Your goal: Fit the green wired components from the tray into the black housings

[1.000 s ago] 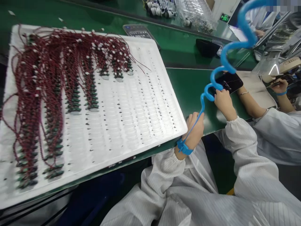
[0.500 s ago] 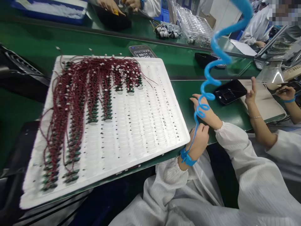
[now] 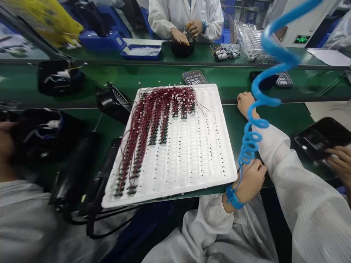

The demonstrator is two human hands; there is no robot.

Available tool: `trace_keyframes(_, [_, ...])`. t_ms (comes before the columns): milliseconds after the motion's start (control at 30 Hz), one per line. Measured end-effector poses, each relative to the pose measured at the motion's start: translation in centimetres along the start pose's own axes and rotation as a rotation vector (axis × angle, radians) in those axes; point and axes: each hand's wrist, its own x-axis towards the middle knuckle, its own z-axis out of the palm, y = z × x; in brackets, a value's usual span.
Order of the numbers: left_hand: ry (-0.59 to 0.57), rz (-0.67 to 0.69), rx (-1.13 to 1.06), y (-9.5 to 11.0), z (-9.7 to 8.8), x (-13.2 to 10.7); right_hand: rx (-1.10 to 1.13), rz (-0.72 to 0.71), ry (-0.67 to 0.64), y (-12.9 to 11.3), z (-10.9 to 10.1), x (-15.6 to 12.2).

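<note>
A white foam tray lies in front of me on the green bench. Rows of small green circuit boards with dark red wires and white connectors fill its left and far parts. My left hand, wearing a blue wrist strap, is closed beside the tray's near right corner; what its fingers hold, if anything, is hidden. A coiled blue cord runs up from the strap. Farther back, my right hand rests to the right of the tray with its fingers curled in; I cannot make out anything in them.
A display panel lies behind the tray. Black housings and a black curved part are on the left. A co-worker's hands work across the bench. Another person's hand touches a black device at right.
My view has swung left and up, so the tray sits farther right. My right hand has moved away from my left hand, farther back, and its spread fingers have curled in.
</note>
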Motion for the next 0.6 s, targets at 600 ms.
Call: trace_keyframes(600, [-0.061, 0.019, 0.067, -0.7, 0.0, 0.0, 0.103, 0.069, -0.146, 0.8, 0.4, 2.5])
